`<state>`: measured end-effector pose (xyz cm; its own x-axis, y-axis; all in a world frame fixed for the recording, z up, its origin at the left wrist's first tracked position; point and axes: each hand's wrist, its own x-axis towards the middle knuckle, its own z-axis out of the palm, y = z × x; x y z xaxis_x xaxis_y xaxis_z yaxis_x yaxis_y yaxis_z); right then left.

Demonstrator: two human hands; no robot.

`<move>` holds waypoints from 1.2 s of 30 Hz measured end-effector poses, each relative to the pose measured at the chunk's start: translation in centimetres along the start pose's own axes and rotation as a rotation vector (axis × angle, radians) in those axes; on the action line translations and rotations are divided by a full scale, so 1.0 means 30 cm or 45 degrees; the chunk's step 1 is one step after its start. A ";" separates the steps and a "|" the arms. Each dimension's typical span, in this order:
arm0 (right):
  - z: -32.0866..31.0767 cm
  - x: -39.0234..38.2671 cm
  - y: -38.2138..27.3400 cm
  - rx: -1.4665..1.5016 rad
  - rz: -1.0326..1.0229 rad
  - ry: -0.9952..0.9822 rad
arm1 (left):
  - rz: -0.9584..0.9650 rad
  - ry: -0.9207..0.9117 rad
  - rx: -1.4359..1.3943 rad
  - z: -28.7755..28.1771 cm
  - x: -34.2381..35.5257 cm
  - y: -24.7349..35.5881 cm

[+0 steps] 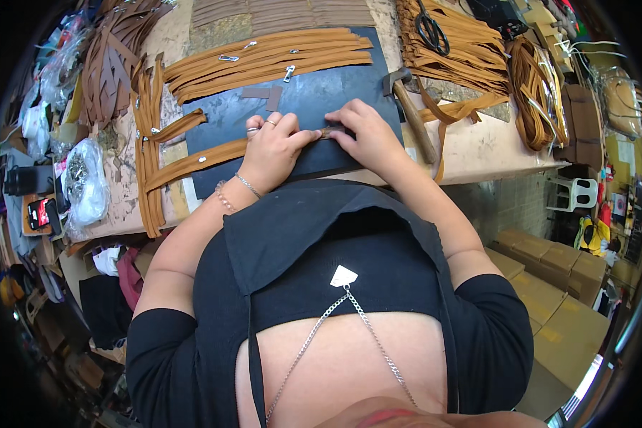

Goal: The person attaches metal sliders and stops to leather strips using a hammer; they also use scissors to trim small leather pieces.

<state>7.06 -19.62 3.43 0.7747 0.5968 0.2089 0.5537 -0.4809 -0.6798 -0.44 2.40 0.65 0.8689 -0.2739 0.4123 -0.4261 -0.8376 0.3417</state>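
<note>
My left hand point(271, 150) and my right hand point(362, 139) meet on a dark blue-black mat point(335, 93), both closed at the end of an orange-brown zipper tape point(224, 150). Thumbs and fingertips pinch there, partly hiding a small dark piece point(332, 133) that I cannot make out. A white metal slider sits on the tape left of my hands. Above them lie two grey-brown rectangles point(272, 94) and more orange-brown tapes point(264, 60) with silver sliders point(289, 72). A wooden-handled hammer point(419, 121) rests at the mat's right edge.
Tape bundles point(449, 50), black scissors point(434, 28) and coiled tapes point(531, 93) crowd the table's back right. Brown strips point(114, 64) and plastic bags point(85, 178) fill the left. Cardboard boxes point(556, 271) and a white chair point(572, 194) are right, beside the table.
</note>
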 end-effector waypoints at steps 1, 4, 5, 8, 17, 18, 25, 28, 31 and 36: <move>0.010 -0.005 0.014 -0.113 -0.102 -0.025 | 0.001 -0.002 0.012 -0.003 0.001 0.002; 0.031 -0.028 0.038 -0.260 -0.220 -0.070 | 0.001 -0.009 0.035 -0.010 0.004 0.004; 0.032 -0.036 0.039 -0.293 -0.236 -0.088 | 0.001 -0.014 0.047 -0.011 0.004 0.004; 0.013 -0.057 0.021 -0.467 -0.388 -0.081 | -0.004 -0.011 0.030 0.000 0.000 -0.002; 0.015 -0.064 0.022 -0.289 -0.113 0.090 | 0.006 0.007 0.059 -0.001 -0.003 0.006; 0.015 -0.062 0.021 -0.289 -0.111 0.092 | 0.009 0.005 0.059 -0.001 -0.003 0.005; 0.010 -0.012 0.004 0.322 0.314 -0.105 | 0.014 0.009 0.072 0.001 -0.005 0.006; 0.023 -0.012 0.012 0.366 0.182 -0.084 | 0.012 0.011 0.037 -0.005 -0.001 0.004; 0.030 -0.005 0.009 0.174 -0.027 -0.043 | -0.028 0.031 -0.060 0.000 -0.003 -0.005; 0.046 0.000 -0.002 0.102 -0.067 -0.025 | -0.061 0.104 -0.103 0.004 0.002 -0.010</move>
<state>6.62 -18.70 2.50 0.7389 0.6325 0.2324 0.5665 -0.3962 -0.7226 -0.21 2.58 0.46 0.8667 -0.1923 0.4602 -0.4065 -0.8070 0.4284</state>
